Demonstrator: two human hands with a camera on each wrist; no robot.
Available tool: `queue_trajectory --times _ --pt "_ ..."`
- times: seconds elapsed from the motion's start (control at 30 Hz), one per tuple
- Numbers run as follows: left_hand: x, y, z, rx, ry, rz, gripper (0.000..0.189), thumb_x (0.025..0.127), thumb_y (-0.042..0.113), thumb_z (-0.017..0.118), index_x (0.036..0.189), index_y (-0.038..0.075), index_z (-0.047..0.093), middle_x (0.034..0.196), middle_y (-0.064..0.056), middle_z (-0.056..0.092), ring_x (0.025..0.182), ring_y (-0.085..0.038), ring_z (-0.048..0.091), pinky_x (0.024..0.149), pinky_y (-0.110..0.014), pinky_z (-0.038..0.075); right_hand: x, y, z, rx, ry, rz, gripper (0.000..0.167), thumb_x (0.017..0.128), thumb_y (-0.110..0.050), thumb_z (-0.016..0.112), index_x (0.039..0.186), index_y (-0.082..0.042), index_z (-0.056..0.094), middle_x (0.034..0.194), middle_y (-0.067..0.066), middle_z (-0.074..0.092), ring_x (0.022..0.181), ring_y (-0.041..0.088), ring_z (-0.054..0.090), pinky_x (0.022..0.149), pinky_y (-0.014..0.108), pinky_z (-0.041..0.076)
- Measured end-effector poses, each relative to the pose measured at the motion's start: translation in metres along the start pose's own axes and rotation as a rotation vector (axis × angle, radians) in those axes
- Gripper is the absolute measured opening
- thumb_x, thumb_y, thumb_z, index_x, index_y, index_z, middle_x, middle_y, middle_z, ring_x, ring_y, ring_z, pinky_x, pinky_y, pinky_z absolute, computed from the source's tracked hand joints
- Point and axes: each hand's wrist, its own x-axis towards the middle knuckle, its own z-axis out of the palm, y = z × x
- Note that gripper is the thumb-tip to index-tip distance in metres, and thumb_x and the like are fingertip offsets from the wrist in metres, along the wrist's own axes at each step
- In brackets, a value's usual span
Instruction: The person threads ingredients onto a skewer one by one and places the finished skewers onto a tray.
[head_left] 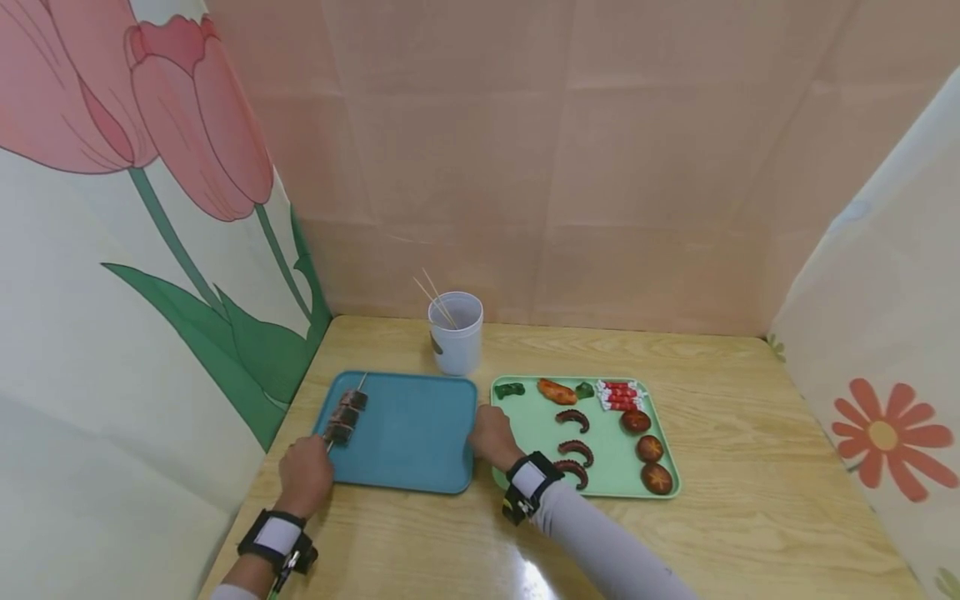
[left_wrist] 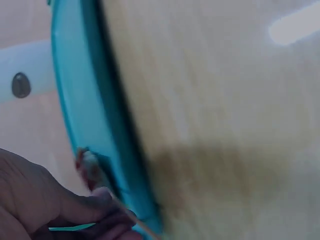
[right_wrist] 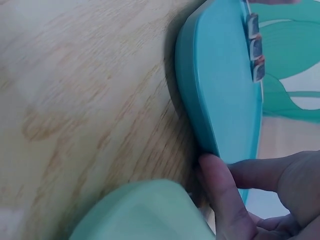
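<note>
Near the left side of the blue tray (head_left: 408,433), my left hand (head_left: 306,477) pinches the bare end of a skewer (head_left: 343,419). Several dark meat-like chunks are threaded on it, and they lie over the tray's left part. In the left wrist view the thumb (left_wrist: 82,206) presses on the thin stick (left_wrist: 131,215). My right hand (head_left: 495,437) holds the tray's right rim. The right wrist view shows its thumb and a finger (right_wrist: 222,192) on either side of that rim.
Close on the right is a green tray (head_left: 604,437) bearing octopus-tentacle-like pieces (head_left: 576,451), mushrooms (head_left: 649,450), crab-stick-like pieces (head_left: 619,397), an orange-brown piece (head_left: 557,392) and green pieces (head_left: 510,389). Behind stands a white cup (head_left: 459,342) with thin sticks (head_left: 438,302). Printed cloths surround the wooden table (head_left: 750,467).
</note>
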Motion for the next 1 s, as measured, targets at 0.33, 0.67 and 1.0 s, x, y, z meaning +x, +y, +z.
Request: queue_trajectory --times 0.33,0.67,1.0 --pt "0.05 0.056 -0.01 -0.501 0.151 0.044 0.046 0.103 0.016 0.059 0.145 -0.002 0.05 0.12 -0.026 0.062 0.106 -0.042 0.061 0.085 -0.054 0.053 0.029 -0.024 -0.043 -0.097 0.212 -0.206 0.021 0.09 -0.017 0.078 0.091 -0.002 0.064 0.077 0.006 0.062 0.066 0.019 0.058 0.056 0.031 0.048" --pt "0.104 0.143 0.017 -0.799 -0.106 0.014 0.118 0.078 0.026 0.09 0.163 0.005 0.012 0.162 -0.026 0.029 0.149 -0.044 0.035 0.119 -0.057 0.034 0.067 -0.073 -0.083 -0.03 0.359 -0.507 0.05 0.087 -0.014 0.081 0.13 0.0 0.061 0.129 0.018 0.063 0.122 0.033 0.06 0.107 0.045 0.049" --pt "0.13 0.18 0.039 -0.941 -0.112 0.019 0.112 0.077 0.016 0.089 0.161 0.002 0.017 0.163 -0.027 0.029 0.149 -0.042 0.036 0.12 -0.054 0.035 0.081 -0.074 -0.079 0.068 0.326 -0.52 0.036 0.092 -0.007 0.073 0.128 -0.002 0.067 0.127 0.014 0.07 0.12 0.03 0.066 0.104 0.044 0.053"
